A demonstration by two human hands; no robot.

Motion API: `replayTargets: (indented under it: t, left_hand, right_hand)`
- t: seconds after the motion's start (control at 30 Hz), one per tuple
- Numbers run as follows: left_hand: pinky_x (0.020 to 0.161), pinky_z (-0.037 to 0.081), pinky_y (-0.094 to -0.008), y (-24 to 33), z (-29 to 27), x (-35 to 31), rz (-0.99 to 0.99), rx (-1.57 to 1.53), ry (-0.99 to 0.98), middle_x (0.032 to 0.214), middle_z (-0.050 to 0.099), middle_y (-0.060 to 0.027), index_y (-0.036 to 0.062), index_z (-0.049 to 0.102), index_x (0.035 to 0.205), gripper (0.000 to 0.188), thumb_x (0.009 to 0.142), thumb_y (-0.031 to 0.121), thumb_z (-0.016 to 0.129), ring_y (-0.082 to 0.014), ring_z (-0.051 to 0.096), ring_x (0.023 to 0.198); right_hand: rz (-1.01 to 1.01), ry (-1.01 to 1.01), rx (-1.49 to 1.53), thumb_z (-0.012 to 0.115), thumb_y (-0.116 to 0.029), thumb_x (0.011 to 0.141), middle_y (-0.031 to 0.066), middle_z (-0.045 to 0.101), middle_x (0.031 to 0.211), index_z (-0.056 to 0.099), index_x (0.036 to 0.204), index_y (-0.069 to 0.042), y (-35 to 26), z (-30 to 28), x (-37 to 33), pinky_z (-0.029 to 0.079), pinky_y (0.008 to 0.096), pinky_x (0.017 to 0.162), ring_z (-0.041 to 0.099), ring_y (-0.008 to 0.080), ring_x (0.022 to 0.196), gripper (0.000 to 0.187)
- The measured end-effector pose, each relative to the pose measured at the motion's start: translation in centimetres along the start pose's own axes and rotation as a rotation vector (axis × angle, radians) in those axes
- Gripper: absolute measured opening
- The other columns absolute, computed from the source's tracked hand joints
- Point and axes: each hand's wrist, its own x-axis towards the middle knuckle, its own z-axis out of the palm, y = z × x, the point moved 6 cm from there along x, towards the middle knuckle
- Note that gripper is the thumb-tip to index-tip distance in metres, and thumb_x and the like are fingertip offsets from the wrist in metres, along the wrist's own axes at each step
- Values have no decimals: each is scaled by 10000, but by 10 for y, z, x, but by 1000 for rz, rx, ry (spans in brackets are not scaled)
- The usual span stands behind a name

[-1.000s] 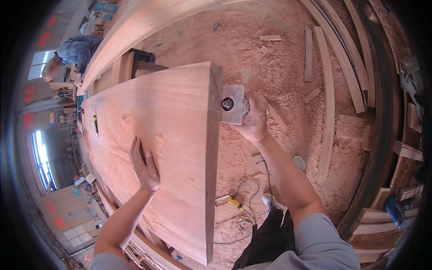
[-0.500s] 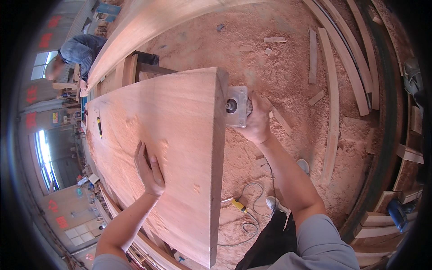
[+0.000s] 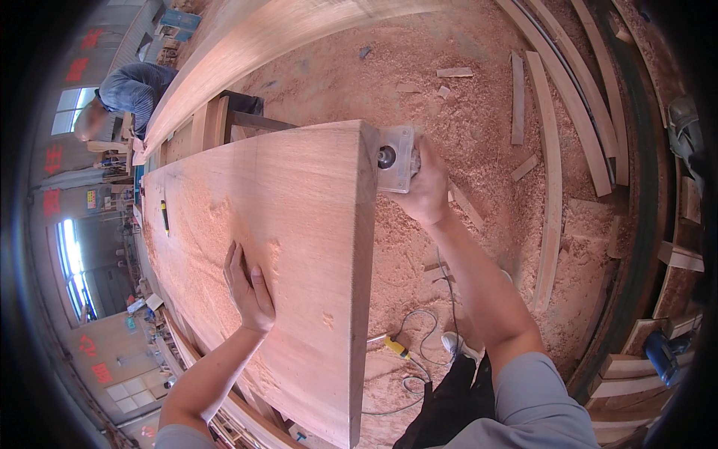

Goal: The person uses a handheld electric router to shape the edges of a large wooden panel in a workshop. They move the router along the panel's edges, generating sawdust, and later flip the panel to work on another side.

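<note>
Right hand (image 3: 428,187) is gripping a square grey metal-based router (image 3: 396,158) at frame centre, trimming the wide reddish wooden plank (image 3: 277,247) edge; left hand (image 3: 249,288) is lying flat, fingers together, steadying; next likely calling for steady feed.

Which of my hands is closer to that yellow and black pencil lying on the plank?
Left. The left hand lies flat on the plank, nearer the pencil. The right hand grips the power tool at the plank's far edge.

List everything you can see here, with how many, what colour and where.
Wide reddish wooden plank: one, centre.
Grey metal power tool: one, at the plank's right edge.
Long curved pale timber: one, top.
Loose wooden strips: several, brown, right floor.
Sawdust: reddish, covering the floor.
Yellow-ended cable: one, lower floor.
Another person: one, blue shirt, upper left.
Left hand: flat on the plank.
Right hand: grip on the tool.
</note>
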Motion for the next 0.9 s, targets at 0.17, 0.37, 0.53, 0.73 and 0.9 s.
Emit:
replayTargets:
  t: [0.17, 0.37, 0.53, 0.73, 0.9]
  left_hand:
    - [1188, 329, -489, 2, 0, 2, 27, 7, 1, 1527, 384, -313, -127, 387, 1480, 520, 1102, 230, 389, -439, 389, 1421]
    - [1182, 342, -482, 1, -3, 1, 33, 13, 3, 1534, 383, -312, -131, 386, 1481, 511, 1099, 209, 387, -441, 401, 1414]
    - [1181, 349, -476, 3, -3, 0, 27, 5, 0, 1532, 383, -305, -129, 391, 1481, 509, 1099, 207, 386, -433, 407, 1413]
    - [1187, 354, -469, 0, 1, 0, 4, -53, 13, 1538, 373, -283, -116, 395, 1490, 524, 1102, 237, 404, -403, 421, 1411]
    - [1189, 355, -458, 7, -1, 0, 3, -58, 18, 1540, 384, -273, -111, 398, 1494, 524, 1103, 239, 409, -389, 422, 1414]
  right_hand:
    - [45, -6, 76, 999, -167, 581, 116, 687, 961, 600, 1118, -33, 11, 5, 9, 571, 391, 806, 705, 288, 879, 682]
    - [60, -26, -76, 1009, -199, 538, 150, 660, 1030, 593, 1128, -32, 17, 8, 17, 555, 411, 848, 677, 322, 945, 741]
    - [58, 2, -23, 996, -194, 558, 157, 667, 1037, 591, 1150, -27, 23, 9, 24, 555, 415, 858, 677, 339, 952, 736]
    - [42, 97, 25, 976, -178, 585, 143, 707, 1044, 605, 1161, -44, 39, 4, 36, 576, 392, 846, 704, 297, 954, 698]
    - [59, 78, 104, 966, -146, 618, 111, 724, 1046, 606, 1192, -52, 44, -21, 19, 585, 360, 836, 715, 247, 949, 683]
